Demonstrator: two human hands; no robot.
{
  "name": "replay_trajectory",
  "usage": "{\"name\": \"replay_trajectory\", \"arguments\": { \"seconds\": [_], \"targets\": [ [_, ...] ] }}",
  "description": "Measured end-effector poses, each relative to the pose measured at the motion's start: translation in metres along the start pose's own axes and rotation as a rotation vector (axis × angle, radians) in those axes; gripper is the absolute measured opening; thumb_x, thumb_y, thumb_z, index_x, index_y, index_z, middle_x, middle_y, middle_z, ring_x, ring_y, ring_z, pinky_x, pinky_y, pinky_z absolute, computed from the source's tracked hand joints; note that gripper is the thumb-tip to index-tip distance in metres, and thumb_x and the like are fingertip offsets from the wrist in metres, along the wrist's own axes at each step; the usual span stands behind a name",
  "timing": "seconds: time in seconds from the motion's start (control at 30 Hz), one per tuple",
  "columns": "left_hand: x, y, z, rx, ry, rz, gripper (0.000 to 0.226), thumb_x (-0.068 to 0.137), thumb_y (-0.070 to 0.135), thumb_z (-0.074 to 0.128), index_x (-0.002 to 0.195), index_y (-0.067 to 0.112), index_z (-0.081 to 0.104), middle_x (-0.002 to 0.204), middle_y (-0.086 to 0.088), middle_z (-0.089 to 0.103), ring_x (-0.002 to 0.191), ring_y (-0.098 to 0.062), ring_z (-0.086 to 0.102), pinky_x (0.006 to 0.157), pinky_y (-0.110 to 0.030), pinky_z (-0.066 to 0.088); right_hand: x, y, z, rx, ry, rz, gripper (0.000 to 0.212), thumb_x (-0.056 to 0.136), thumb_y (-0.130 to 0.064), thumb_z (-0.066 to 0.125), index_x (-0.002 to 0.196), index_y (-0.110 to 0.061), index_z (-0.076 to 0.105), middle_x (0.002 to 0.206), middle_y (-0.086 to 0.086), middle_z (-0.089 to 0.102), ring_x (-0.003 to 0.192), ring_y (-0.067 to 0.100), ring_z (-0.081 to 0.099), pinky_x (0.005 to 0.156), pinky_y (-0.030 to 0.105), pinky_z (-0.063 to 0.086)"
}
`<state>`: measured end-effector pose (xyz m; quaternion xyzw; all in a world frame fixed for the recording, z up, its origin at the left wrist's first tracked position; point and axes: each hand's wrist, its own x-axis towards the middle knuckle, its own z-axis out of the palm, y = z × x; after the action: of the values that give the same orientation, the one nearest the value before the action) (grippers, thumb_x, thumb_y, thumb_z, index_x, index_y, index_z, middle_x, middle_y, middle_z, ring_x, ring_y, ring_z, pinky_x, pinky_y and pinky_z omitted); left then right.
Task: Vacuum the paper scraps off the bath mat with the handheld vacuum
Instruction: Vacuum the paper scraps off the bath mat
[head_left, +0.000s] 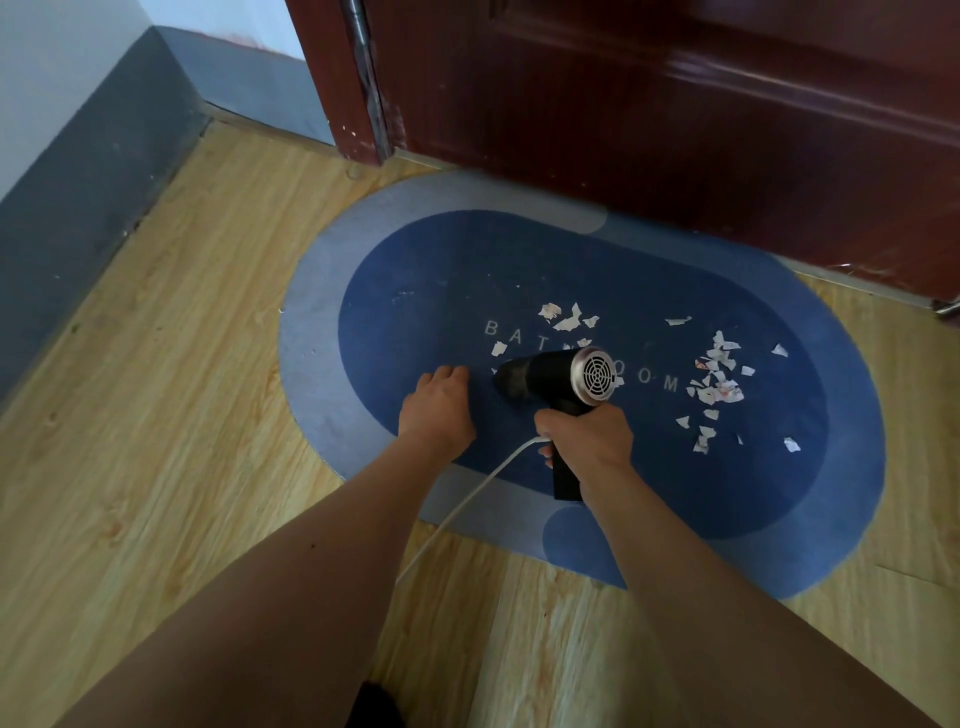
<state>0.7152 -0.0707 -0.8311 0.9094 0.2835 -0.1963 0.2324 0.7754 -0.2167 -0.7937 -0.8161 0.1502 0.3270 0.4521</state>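
Head view: right hand (587, 441) gripping handheld vacuum (556, 382), arm outstretched.

The right hand (584, 441) wraps the handheld vacuum (558, 382) at its grip, hiding most of it. The vacuum's body covers the middle letters printed on the bath mat (649, 249). Its nozzle tip, just beside the left hand (439, 408), is too dark to make out. The white cord (467, 504) disappears behind the left forearm.
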Motion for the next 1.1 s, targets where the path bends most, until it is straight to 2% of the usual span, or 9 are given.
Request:
{"name": "replay_trajectory", "arguments": {
  "seconds": [0.3, 0.37, 0.47, 0.73, 0.97, 1.1],
  "targets": [
    [0.009, -0.003, -0.01, -0.009, 0.028, 0.043, 0.058, 0.083, 0.01, 0.061, 0.137, 0.013, 0.039, 0.139, -0.009, 0.041, 0.124, -0.029, 0.04, 0.097, -0.04, 0.042, 0.007, -0.01, 0.012, 0.007, 0.047, -0.014, 0.013, 0.071, -0.005, 0.068, 0.073, -0.012, 0.058, 0.056, 0.005, 0.062, 0.049, 0.018, 0.06, 0.069, 0.04, 0.058],
    [0.012, -0.004, -0.012, -0.016, 0.032, 0.052, 0.06, 0.083, 0.01, 0.061, 0.138, 0.014, 0.038, 0.14, -0.009, 0.04, 0.125, -0.029, 0.039, 0.099, -0.04, 0.043, 0.01, -0.011, 0.014, 0.007, 0.064, -0.008, 0.009, 0.071, -0.007, 0.069, 0.077, -0.006, 0.063, 0.052, 0.004, 0.061, 0.048, 0.018, 0.059, 0.069, 0.04, 0.059],
    [0.016, -0.005, -0.014, -0.021, 0.036, 0.064, 0.06, 0.083, 0.011, 0.061, 0.138, 0.013, 0.038, 0.14, -0.009, 0.04, 0.125, -0.029, 0.04, 0.098, -0.04, 0.043, 0.015, -0.015, 0.018, 0.031, 0.082, 0.008, 0.016, 0.07, -0.008, 0.069, 0.082, 0.001, 0.068, 0.048, 0.004, 0.06, 0.043, 0.017, 0.056, 0.065, 0.037, 0.057],
    [0.023, -0.008, -0.015, -0.048, 0.017, 0.071, 0.065, 0.084, 0.01, 0.06, 0.143, 0.014, 0.033, 0.142, -0.009, 0.038, 0.127, -0.03, 0.038, 0.102, -0.04, 0.041, 0.024, -0.019, 0.025, 0.067, 0.086, 0.011, 0.017, 0.068, -0.008, 0.07, 0.083, 0.001, 0.068, 0.048, 0.004, 0.061, 0.045, 0.019, 0.058, 0.067, 0.041, 0.058],
    [0.029, -0.006, -0.014, -0.058, 0.023, 0.077, 0.062, 0.084, 0.012, 0.062, 0.14, 0.014, 0.036, 0.14, -0.009, 0.04, 0.125, -0.029, 0.04, 0.1, -0.039, 0.042, 0.026, -0.022, 0.022, 0.1, 0.111, 0.001, 0.007, 0.071, -0.005, 0.068, 0.072, -0.008, 0.061, 0.044, 0.002, 0.058, 0.045, 0.019, 0.057, 0.059, 0.034, 0.054],
    [0.032, -0.004, -0.014, -0.062, 0.018, 0.08, 0.061, 0.083, 0.012, 0.063, 0.139, 0.014, 0.038, 0.14, -0.009, 0.04, 0.125, -0.029, 0.04, 0.1, -0.04, 0.042, 0.026, -0.02, 0.015, 0.131, 0.095, 0.024, 0.008, 0.071, -0.004, 0.068, 0.076, -0.005, 0.062, 0.039, 0.0, 0.057, 0.045, 0.02, 0.057, 0.06, 0.034, 0.054]
  ]
}}
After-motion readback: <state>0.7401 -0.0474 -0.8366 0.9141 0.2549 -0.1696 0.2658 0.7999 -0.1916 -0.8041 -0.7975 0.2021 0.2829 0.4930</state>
